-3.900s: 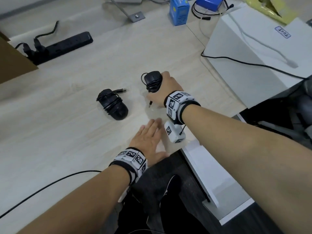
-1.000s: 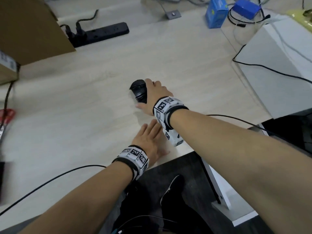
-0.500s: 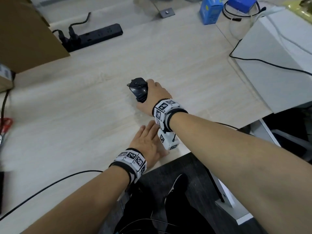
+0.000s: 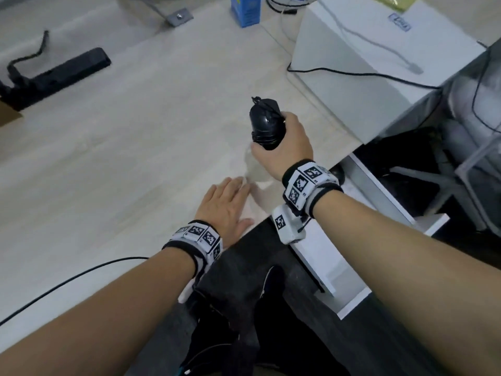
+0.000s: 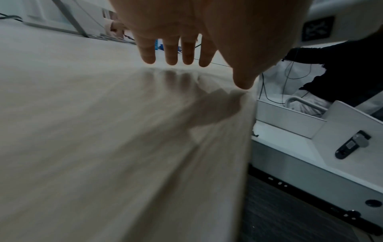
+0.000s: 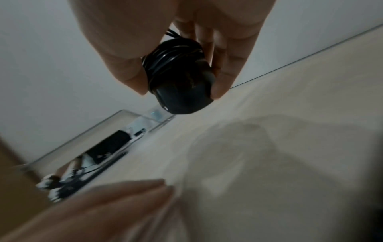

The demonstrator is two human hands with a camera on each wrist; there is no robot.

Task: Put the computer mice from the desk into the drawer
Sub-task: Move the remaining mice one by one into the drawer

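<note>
A black computer mouse (image 4: 264, 123) with its cable wound round it hangs above the light wooden desk (image 4: 135, 158), near the desk's right edge. My right hand (image 4: 271, 137) grips it between thumb and fingers; the right wrist view shows the same mouse (image 6: 182, 91) pinched from both sides. My left hand (image 4: 227, 204) lies flat and open on the desk by its front edge, fingers (image 5: 176, 54) straight. The white drawer (image 4: 320, 256) stands pulled out below and right of my right wrist, its bare floor (image 5: 279, 135) in sight. A dark rounded thing (image 4: 337, 172) shows in it, half hidden by my wristband.
A black power strip (image 4: 62, 74) lies at the far left and a blue box (image 4: 245, 9) at the back. A white box (image 4: 366, 58) with cables over it stands right of the held mouse. A thin black cable (image 4: 67, 280) crosses the desk's near left.
My right hand has lifted the mouse off the desk and carried it right, toward the desk edge. The left hand stays flat where it was. No other mouse lies on the desk now.
</note>
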